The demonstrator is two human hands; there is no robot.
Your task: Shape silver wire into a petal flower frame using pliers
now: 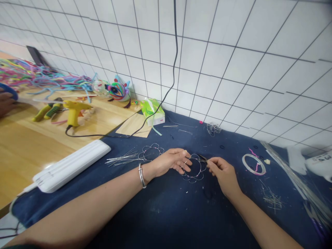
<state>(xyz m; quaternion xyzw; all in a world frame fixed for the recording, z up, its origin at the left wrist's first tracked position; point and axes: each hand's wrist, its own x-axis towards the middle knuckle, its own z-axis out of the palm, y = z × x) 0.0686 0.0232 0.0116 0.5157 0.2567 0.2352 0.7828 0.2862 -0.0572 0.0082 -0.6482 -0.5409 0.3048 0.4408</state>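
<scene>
A flower-shaped wire ring with small pink beads [200,169] is held over the dark blue cloth. My left hand [175,161], a silver bangle at its wrist, has its fingers curled at the ring's left side, gripping the wire. At the ring's upper right, my right hand [221,173] pinches a small dark pointed tool [203,158], whose tip touches the wire. A second looped wire ring [151,153] lies left of my left hand, beside a bundle of straight silver wires [121,158].
A white power strip [72,165] lies left; beyond it are a yellow glue gun [74,110], pliers [48,110] and a tissue pack [153,111]. At right are a tape roll [254,164] and wire scraps [273,200]. Another person's hand [6,103] shows far left.
</scene>
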